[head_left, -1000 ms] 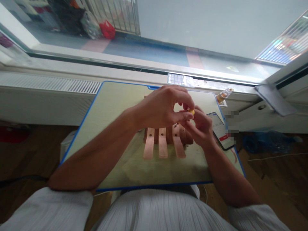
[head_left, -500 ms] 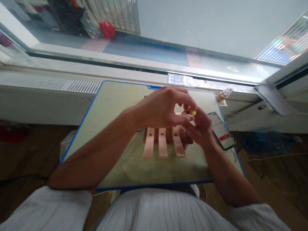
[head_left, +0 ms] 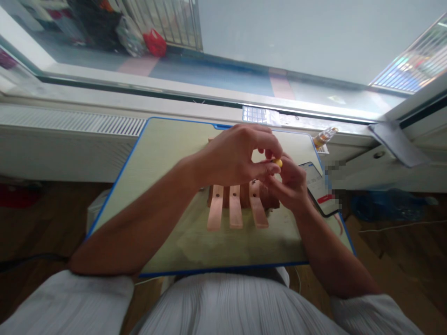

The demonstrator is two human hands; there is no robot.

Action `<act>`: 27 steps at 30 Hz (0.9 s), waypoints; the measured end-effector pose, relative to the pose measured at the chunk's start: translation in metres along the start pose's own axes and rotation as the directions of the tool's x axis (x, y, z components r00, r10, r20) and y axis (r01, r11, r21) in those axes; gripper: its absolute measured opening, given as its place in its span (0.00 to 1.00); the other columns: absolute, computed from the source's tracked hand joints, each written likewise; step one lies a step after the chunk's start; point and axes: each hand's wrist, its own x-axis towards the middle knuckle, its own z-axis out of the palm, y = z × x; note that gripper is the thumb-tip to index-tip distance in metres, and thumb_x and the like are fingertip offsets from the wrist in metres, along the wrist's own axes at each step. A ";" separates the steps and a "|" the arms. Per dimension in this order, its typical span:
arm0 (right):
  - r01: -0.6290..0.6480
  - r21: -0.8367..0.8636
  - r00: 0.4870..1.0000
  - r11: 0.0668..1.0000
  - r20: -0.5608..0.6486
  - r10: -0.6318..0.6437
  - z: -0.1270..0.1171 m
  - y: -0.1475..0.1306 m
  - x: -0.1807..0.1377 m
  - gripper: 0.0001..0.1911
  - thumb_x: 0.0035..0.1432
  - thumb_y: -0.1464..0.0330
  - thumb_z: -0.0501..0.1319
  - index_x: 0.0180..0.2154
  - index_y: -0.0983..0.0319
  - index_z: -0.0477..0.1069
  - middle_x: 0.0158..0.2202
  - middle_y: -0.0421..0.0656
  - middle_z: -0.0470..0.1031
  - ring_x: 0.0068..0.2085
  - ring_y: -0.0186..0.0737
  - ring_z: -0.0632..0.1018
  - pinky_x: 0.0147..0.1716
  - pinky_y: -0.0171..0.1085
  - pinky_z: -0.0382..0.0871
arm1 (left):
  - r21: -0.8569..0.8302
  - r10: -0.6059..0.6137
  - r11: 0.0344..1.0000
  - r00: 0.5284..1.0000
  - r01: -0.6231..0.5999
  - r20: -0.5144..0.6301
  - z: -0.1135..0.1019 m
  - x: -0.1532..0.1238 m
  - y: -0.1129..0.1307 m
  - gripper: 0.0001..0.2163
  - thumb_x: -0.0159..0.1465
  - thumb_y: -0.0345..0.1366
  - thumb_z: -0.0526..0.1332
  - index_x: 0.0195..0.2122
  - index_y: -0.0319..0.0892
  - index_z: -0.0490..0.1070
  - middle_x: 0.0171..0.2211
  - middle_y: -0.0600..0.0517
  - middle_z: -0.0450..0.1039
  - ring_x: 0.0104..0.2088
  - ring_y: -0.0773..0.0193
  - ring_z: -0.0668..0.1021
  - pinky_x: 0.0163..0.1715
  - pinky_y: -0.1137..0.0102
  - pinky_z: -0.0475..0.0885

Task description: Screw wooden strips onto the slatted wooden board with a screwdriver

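My left hand (head_left: pixel 234 156) and my right hand (head_left: pixel 291 186) meet above a small wooden assembly with three flat slats (head_left: pixel 234 210) that lies on a pale, blue-edged board (head_left: pixel 164 153). A small yellow piece (head_left: pixel 278 162) shows between the fingertips of both hands. The left thumb and fingers pinch toward it from the left. The right hand's fingers curl around it from below. What else the fingers hold is hidden.
A phone (head_left: pixel 319 188) lies on the board's right side. A small bottle (head_left: pixel 324 137) rests on the window ledge behind it. A radiator grille (head_left: pixel 70 121) and a wide window run along the far side. Wooden floor surrounds the board.
The two hands stay together over the slats; the yellow piece shifts slightly between the fingertips. Nothing else has moved.
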 end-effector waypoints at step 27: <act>-0.021 0.068 0.999 0.997 -0.046 0.024 0.005 0.010 -0.003 0.13 0.62 0.61 0.76 0.39 0.54 0.74 0.39 0.38 0.76 0.38 0.39 0.74 0.39 0.42 0.73 | 0.028 -0.017 0.999 0.999 0.018 -0.039 0.001 0.000 -0.001 0.04 0.64 0.37 0.73 0.38 0.45 0.83 0.37 0.51 0.83 0.39 0.61 0.82 0.43 0.63 0.76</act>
